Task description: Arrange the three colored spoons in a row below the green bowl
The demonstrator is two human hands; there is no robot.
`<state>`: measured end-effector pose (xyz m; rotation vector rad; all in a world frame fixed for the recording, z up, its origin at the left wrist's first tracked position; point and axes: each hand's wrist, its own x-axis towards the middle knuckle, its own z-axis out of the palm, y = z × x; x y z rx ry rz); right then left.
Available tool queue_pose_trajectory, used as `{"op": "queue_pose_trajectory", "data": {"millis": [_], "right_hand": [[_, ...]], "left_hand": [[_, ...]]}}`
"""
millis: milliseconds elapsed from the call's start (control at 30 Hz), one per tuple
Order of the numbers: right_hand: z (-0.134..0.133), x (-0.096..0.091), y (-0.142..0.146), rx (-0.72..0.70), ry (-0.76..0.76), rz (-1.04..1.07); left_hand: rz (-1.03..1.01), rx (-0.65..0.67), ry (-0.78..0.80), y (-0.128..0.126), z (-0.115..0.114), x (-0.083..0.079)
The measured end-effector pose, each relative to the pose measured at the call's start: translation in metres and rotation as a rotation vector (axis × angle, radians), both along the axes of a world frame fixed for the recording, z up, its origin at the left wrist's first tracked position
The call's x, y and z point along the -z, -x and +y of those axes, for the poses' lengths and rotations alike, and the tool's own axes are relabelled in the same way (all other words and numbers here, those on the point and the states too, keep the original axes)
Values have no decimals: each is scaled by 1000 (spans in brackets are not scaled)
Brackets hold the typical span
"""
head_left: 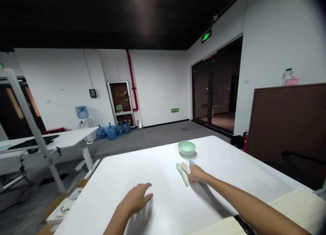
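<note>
Tabletop busy: right hand covers the pink spoon and blue spoon, grip unclear, green spoon alongside, near the mint bowl. Light, stiff, probably slick; handles look best to pinch. Left hand rests flat, released.

Blue water bottles sit on the floor beside a desk.

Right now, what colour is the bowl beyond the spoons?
The bowl is pale green, head view.
</note>
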<state>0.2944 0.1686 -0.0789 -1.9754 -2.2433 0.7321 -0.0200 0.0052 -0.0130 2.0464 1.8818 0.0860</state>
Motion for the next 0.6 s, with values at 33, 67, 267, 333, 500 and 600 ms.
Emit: {"op": "queue_pose_trajectory", "data": {"millis": [33,67,267,333,500,600], "right_hand": [[-1,-1,1,7,-23,-19],[-2,-3,2,14,-63,-42],[-7,-13,16,-53,-298,-114],[-6,-14,23,-92,-275,-130],[-2,-10,39,-123,-208,-195],[-3,-5,46,-109,-213,-195]], "left_hand": [[0,-1,2,0,0,0],[1,-2,4,0,0,-1],[16,10,2,-3,-2,-3],[12,10,2,-3,-1,-3],[8,14,2,-2,-1,-2],[0,1,12,-1,-1,0]]}}
